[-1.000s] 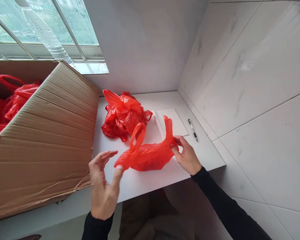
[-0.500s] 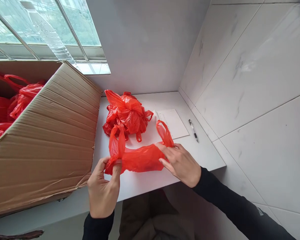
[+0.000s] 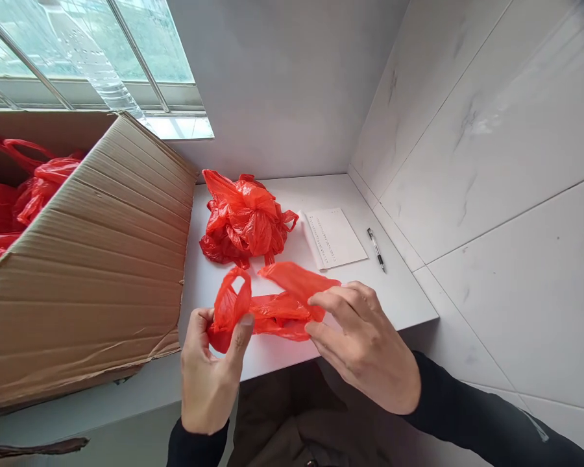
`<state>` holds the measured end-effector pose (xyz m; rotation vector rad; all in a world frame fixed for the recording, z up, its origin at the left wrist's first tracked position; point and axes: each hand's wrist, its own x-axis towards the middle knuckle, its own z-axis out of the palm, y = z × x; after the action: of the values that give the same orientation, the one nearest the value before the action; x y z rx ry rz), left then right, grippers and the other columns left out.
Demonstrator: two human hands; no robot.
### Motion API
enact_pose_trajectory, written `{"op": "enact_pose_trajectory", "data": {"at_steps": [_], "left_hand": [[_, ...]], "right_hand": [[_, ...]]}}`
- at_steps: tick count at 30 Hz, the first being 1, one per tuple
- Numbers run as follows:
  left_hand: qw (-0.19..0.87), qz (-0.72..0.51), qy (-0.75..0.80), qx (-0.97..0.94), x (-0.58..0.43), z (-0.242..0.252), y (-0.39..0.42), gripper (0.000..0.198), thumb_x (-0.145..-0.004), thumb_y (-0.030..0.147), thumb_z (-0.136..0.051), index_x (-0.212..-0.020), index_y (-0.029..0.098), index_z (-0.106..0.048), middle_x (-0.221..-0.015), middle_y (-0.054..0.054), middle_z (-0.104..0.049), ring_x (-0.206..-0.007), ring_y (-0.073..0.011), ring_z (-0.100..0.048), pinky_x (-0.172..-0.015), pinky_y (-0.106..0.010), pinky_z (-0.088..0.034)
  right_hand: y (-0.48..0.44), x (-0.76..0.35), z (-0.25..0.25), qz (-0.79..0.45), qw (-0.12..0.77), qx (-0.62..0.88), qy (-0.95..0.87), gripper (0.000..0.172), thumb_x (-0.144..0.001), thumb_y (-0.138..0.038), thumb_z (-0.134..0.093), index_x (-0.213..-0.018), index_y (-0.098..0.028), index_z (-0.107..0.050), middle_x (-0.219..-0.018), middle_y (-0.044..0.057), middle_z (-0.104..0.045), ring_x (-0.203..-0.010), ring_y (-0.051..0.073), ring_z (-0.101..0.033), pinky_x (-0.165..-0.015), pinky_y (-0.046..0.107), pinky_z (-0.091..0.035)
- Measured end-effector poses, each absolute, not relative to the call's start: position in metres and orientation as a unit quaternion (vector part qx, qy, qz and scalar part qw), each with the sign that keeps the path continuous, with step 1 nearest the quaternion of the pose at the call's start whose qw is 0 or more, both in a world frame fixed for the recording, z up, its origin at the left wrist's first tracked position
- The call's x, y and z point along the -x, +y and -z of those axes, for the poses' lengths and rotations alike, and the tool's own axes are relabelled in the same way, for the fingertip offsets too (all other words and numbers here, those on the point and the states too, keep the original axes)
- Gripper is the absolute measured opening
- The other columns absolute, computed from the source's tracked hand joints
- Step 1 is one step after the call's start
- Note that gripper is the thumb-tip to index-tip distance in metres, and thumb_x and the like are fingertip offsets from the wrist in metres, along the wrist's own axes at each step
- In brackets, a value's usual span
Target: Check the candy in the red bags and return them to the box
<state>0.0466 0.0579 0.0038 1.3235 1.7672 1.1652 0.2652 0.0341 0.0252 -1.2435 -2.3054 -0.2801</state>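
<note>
A red plastic bag (image 3: 278, 314) is stretched between my hands above the front part of the white table (image 3: 399, 292). My left hand (image 3: 217, 363) pinches its left end between thumb and fingers, with a handle loop standing up over the thumb. At the other end, my right hand (image 3: 360, 337) has its thumb and fingers closed on the bag's edge. The right handle flap lies folded inward, pointing left. Behind the bag a heap of crumpled red plastic bags (image 3: 248, 220) rests on the table.
On the left stands a cardboard box (image 3: 102, 259) with more red bags (image 3: 48, 185) inside. A notepad (image 3: 338, 240) and a pen (image 3: 376, 250) lie to the right of the heap. A clear bottle (image 3: 92, 65) leans by the window. A tiled wall (image 3: 506, 194) borders the right side.
The bag's right handle has gone from upright to folded over toward the left. My right hand has moved slightly down and toward me; the left hand has shifted a little to the right.
</note>
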Motion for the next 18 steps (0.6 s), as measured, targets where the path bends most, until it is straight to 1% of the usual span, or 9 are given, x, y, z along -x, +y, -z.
{"op": "enact_pose_trajectory", "data": {"at_steps": [2,3,5,7,9,10,13,15,18], "left_hand": [[0.295,-0.452,0.685,-0.489,-0.046,-0.002,0.059,0.035,-0.079,0.054,-0.070,-0.079,0.023,-0.051,-0.071,0.005,-0.053,-0.063,-0.0130,-0.048,-0.059,-0.028,-0.038],[0.284,-0.456,0.688,-0.489,-0.045,0.000,0.059,0.033,-0.079,0.052,-0.069,-0.080,0.023,-0.053,-0.071,0.005,-0.054,-0.062,-0.0129,-0.049,-0.059,-0.028,-0.039],[0.257,-0.461,0.682,-0.506,-0.040,0.005,0.059,0.025,-0.082,0.046,-0.068,-0.085,0.024,-0.057,-0.077,0.004,-0.058,-0.067,-0.0137,-0.052,-0.063,-0.029,-0.041],[0.203,-0.478,0.657,-0.547,-0.036,0.009,0.057,0.018,-0.084,0.039,-0.067,-0.091,0.024,-0.061,-0.089,0.000,-0.060,-0.083,-0.0174,-0.057,-0.074,-0.031,-0.044],[0.124,-0.500,0.631,-0.580,-0.035,0.009,0.052,0.015,-0.083,0.033,-0.069,-0.093,0.023,-0.064,-0.098,-0.003,-0.057,-0.099,-0.0216,-0.054,-0.083,-0.035,-0.043],[0.095,-0.505,0.623,-0.589,-0.036,0.007,0.048,0.015,-0.082,0.030,-0.070,-0.094,0.023,-0.065,-0.098,-0.004,-0.055,-0.100,-0.0220,-0.052,-0.085,-0.036,-0.042],[0.112,-0.503,0.607,-0.605,-0.038,-0.001,0.035,0.017,-0.084,0.025,-0.069,-0.101,0.025,-0.068,-0.086,-0.001,-0.052,-0.079,-0.0173,-0.047,-0.077,-0.034,-0.041],[0.165,-0.499,0.596,-0.607,-0.040,-0.008,0.028,0.024,-0.086,0.024,-0.066,-0.110,0.027,-0.068,-0.087,0.000,-0.058,-0.076,-0.0165,-0.050,-0.074,-0.033,-0.041],[0.230,-0.495,0.603,-0.582,-0.041,-0.015,0.023,0.022,-0.088,0.027,-0.062,-0.109,0.029,-0.069,-0.097,-0.001,-0.065,-0.088,-0.0186,-0.060,-0.077,-0.032,-0.046]], "right_hand": [[0.033,-0.267,-0.024,0.086,0.227,0.406,-0.881,0.009,-0.088,-0.014,-0.064,-0.082,-0.018,-0.069,-0.124,0.006,-0.065,-0.114,0.024,-0.054,-0.106,0.046,-0.033],[0.033,-0.268,-0.023,0.074,0.207,0.392,-0.893,0.013,-0.091,-0.022,-0.063,-0.080,-0.018,-0.068,-0.121,0.006,-0.066,-0.112,0.024,-0.055,-0.108,0.047,-0.032],[0.035,-0.269,-0.019,0.042,0.150,0.407,-0.900,0.034,-0.096,-0.043,-0.057,-0.075,-0.018,-0.067,-0.099,0.005,-0.070,-0.098,0.022,-0.059,-0.106,0.047,-0.034],[0.038,-0.269,-0.014,0.003,0.076,0.465,-0.882,0.050,-0.099,-0.052,-0.045,-0.070,-0.018,-0.066,-0.073,0.004,-0.066,-0.080,0.021,-0.060,-0.097,0.047,-0.041],[0.039,-0.269,-0.011,-0.022,0.009,0.523,-0.852,0.052,-0.103,-0.046,-0.036,-0.079,-0.016,-0.070,-0.060,0.004,-0.061,-0.065,0.021,-0.059,-0.082,0.044,-0.047],[0.038,-0.268,-0.010,-0.022,-0.016,0.547,-0.837,0.049,-0.104,-0.041,-0.033,-0.091,-0.013,-0.072,-0.055,0.004,-0.060,-0.058,0.021,-0.057,-0.074,0.042,-0.048],[0.034,-0.263,-0.019,0.013,-0.021,0.587,-0.809,0.042,-0.102,-0.026,-0.040,-0.131,-0.003,-0.058,-0.051,0.003,-0.058,-0.049,0.022,-0.055,-0.064,0.041,-0.046],[0.032,-0.255,-0.030,0.013,0.038,0.566,-0.823,0.035,-0.098,-0.016,-0.044,-0.129,-0.009,-0.059,-0.062,0.005,-0.063,-0.059,0.023,-0.059,-0.067,0.040,-0.047],[0.039,-0.242,-0.038,-0.095,0.097,0.465,-0.875,0.034,-0.090,-0.001,-0.045,-0.114,-0.018,-0.063,-0.087,0.005,-0.069,-0.078,0.019,-0.063,-0.068,0.031,-0.048]]}}
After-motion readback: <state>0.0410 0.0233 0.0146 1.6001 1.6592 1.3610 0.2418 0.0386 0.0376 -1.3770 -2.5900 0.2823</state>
